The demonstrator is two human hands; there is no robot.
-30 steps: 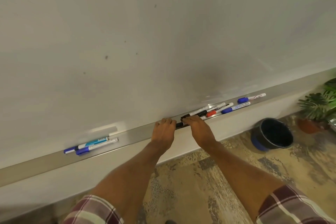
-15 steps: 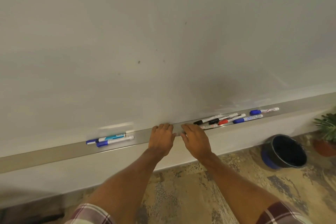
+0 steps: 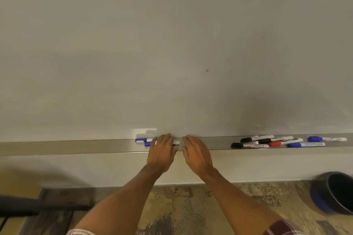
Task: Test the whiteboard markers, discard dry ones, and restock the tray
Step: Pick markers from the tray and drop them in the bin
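Mottled tan-and-grey carpet [image 3: 191, 206] underfoot, meeting a plain cream wall strip [image 3: 86, 168]; at lower left, dark brown wooden furniture [image 3: 63, 195] with a black bar [image 3: 23, 207] across.

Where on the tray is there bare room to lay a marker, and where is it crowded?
Bare: the tray left of the blue-capped markers, and the stretch between the right hand and the black-capped marker. Crowded: the mixed markers further right.

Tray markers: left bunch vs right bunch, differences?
The left bunch has few markers; the right bunch holds more. The left bunch shows blue caps; the right bunch mixes black, red, blue. The left hand partly covers the left bunch; the right bunch lies uncovered. Both lie in the tray.
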